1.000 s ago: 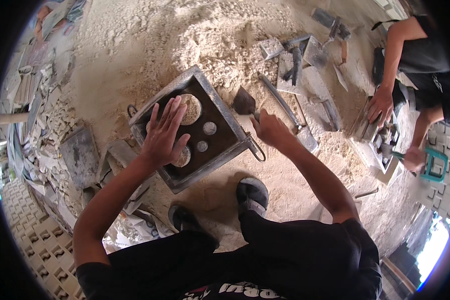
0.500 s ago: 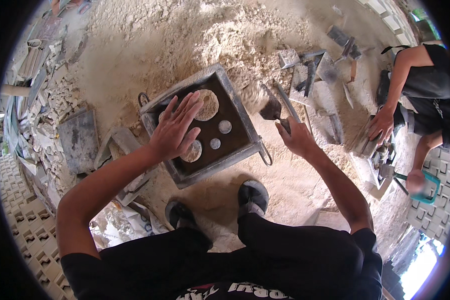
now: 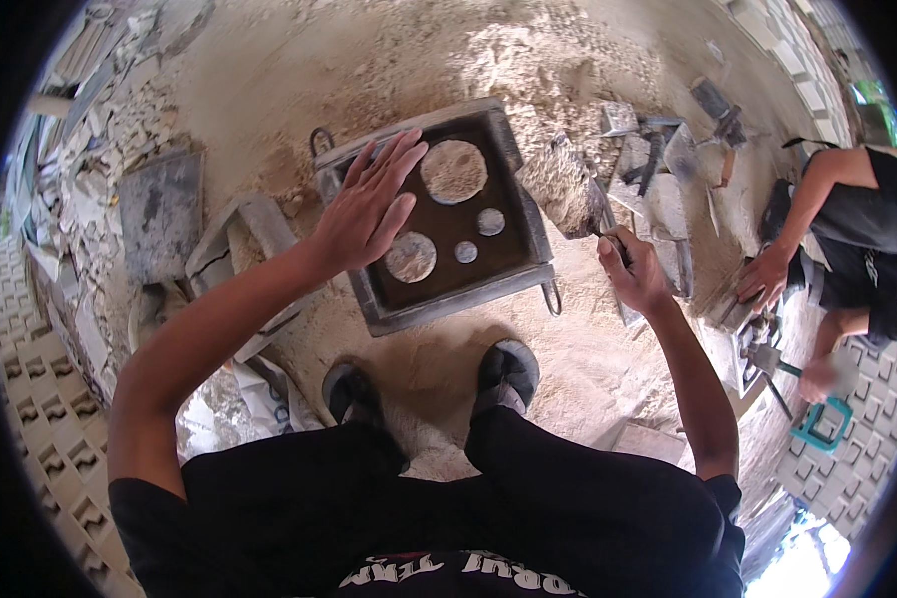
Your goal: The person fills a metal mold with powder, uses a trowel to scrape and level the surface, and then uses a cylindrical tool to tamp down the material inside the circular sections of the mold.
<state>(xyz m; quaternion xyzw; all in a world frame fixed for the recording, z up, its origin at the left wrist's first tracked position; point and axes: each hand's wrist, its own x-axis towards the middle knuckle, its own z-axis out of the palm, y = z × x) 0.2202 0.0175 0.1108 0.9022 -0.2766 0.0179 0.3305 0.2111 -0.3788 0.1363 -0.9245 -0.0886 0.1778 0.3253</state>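
In front of my feet lies a grey box frame (image 3: 458,314) with wire loop handles, tilted slightly to one side. Dark flat material fills it around several pale round discs, among them a large sandy disc (image 3: 454,171), a medium disc (image 3: 411,257) and a small disc (image 3: 490,221). Fingers stretched, my left hand (image 3: 367,217) is over the box's left part and hides some of it. My right hand (image 3: 636,274) is closed round the handle of a trowel (image 3: 597,211). A heap of pale sand (image 3: 558,179) covers most of its blade, beside the box's right wall.
Loose sandy ground (image 3: 528,60) spreads beyond the box. Blocks and tools (image 3: 653,164) lie to the right. Farther right, another person's hand (image 3: 764,277) rests on a similar frame, near a teal handle (image 3: 823,424). A dark slab (image 3: 159,214) and rubble are at left.
The trowel has come up from the loose sand and now carries a heap on its blade. My left hand stays spread over the box. The whole view has shifted slightly.
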